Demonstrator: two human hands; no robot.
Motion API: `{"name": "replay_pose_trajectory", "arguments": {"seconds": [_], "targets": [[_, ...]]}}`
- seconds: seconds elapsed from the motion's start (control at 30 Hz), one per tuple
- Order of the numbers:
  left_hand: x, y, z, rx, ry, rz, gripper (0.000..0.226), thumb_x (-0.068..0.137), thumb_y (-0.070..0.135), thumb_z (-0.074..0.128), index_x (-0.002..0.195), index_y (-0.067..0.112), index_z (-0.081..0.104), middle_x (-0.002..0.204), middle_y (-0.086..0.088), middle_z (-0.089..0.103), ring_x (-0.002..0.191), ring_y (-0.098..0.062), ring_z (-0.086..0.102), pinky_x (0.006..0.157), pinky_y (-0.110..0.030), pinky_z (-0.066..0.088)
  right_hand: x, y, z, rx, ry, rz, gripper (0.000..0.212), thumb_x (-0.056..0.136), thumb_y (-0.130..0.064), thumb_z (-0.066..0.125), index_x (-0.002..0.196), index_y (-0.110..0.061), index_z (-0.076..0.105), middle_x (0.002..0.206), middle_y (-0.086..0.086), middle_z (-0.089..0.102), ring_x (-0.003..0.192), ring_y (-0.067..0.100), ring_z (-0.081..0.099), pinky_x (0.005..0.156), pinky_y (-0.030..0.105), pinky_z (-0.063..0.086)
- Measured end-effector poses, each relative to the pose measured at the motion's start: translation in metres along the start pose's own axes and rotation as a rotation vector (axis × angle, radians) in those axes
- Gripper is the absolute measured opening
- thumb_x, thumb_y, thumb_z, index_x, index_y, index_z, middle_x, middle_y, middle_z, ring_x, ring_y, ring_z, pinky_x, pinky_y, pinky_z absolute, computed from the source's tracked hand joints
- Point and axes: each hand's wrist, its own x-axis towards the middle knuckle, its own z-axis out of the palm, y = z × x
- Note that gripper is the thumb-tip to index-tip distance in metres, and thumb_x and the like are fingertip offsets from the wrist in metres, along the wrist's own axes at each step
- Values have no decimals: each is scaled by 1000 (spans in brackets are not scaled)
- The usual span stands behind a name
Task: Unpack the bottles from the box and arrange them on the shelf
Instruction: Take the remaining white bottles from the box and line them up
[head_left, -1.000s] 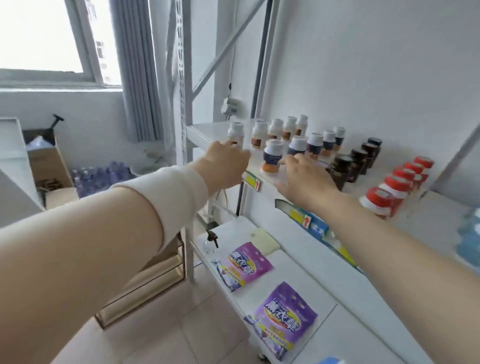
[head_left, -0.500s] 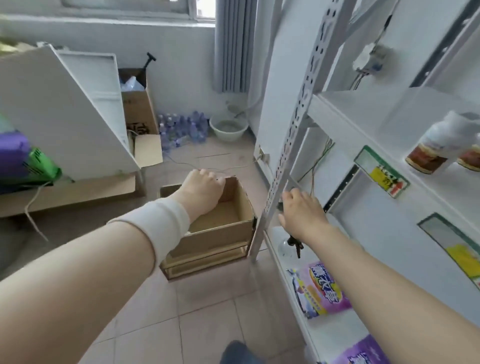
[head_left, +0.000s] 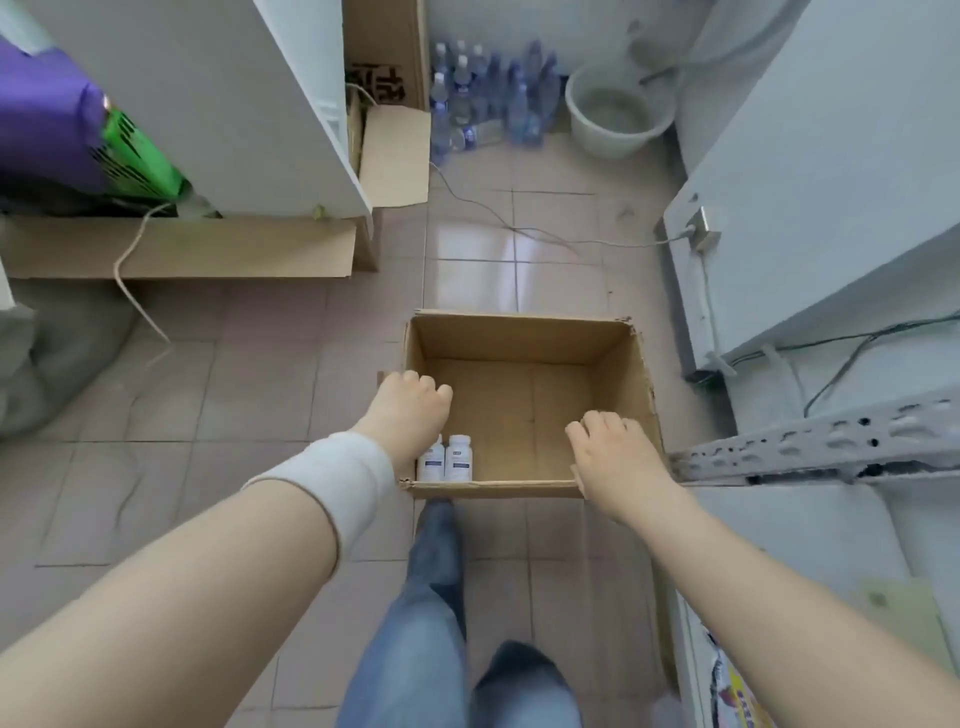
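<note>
An open cardboard box (head_left: 519, 338) sits on the tiled floor in front of me. Two small white bottles (head_left: 447, 458) stand in its near left corner; the rest of its bottom looks bare. My left hand (head_left: 410, 410) hovers over the box's left wall just above the bottles, fingers curled and holding nothing. My right hand (head_left: 615, 457) is over the box's near right corner, fingers spread, empty. The white metal shelf (head_left: 810, 447) runs along the right edge.
Water bottles (head_left: 488, 98) and a white basin (head_left: 615, 119) stand by the far wall. A white panel and flattened cardboard (head_left: 182, 249) lie at left. A cable (head_left: 545, 234) crosses the floor. My jeans-clad legs (head_left: 431, 623) are below.
My view dropped from the shelf of bottles down to the floor. Both hands left the shelf and came down over the open box.
</note>
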Motion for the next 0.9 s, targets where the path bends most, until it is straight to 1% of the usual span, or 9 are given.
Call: {"name": "replay_pose_trajectory", "arguments": {"seconds": [0.13,0.3,0.4,0.5,0.6,0.67,0.73,0.83,0.9], "targets": [[61,-6,48,-59,-132,89,26,95,12,41,120,8,46,121,-11,55,111,-28,54,86,-34,43,67,-18,31,157,-132,6,38,95,-28,42,129,-11,40,125,10,48,114,29,47,90,35,39],[123,-3,103,-117,-267,129,29,95,17,45,123,8,45,123,-11,55,113,-28,52,89,-34,42,141,-41,83,480,-388,65,49,95,-39,44,133,-10,38,135,12,46,124,30,43,101,38,40],[165,4,143,-83,-348,180,31,95,18,48,124,6,45,125,-12,55,115,-29,52,90,-33,40,189,-56,128,625,-535,63,53,92,-41,49,132,-8,39,136,13,47,124,30,45,101,39,40],[196,12,176,-55,-436,192,39,93,21,51,128,6,43,130,-12,52,120,-28,49,96,-33,37,227,-73,163,704,-638,37,53,90,-40,54,128,-5,42,130,14,52,118,30,51,87,34,44],[212,19,199,-10,-483,218,41,92,22,54,129,8,43,134,-10,50,124,-26,45,100,-32,33,251,-92,189,825,-689,74,56,82,-44,63,120,-4,49,119,13,59,107,29,58,71,27,38],[218,20,205,-22,-523,217,45,89,24,59,128,8,44,133,-10,51,124,-26,47,101,-32,34,258,-102,200,935,-692,137,56,77,-47,68,114,-6,55,106,10,61,98,27,60,67,26,37],[222,19,206,-66,-567,207,52,83,30,68,126,10,46,128,-8,54,118,-26,51,96,-32,39,259,-105,206,1016,-686,195,54,77,-45,69,110,-5,56,95,6,55,86,24,57,59,25,37],[222,20,206,-298,-630,117,61,77,32,75,127,13,46,125,-10,53,113,-28,55,83,-33,43,256,-96,209,1062,-698,246,44,77,-42,70,102,-8,54,93,5,52,81,20,50,47,20,29],[220,23,206,-542,-687,5,64,76,28,75,131,17,43,128,-11,46,113,-31,53,85,-36,45,254,-83,210,1065,-704,295,46,76,-43,71,102,-8,55,93,5,53,82,21,50,47,20,28]]}}
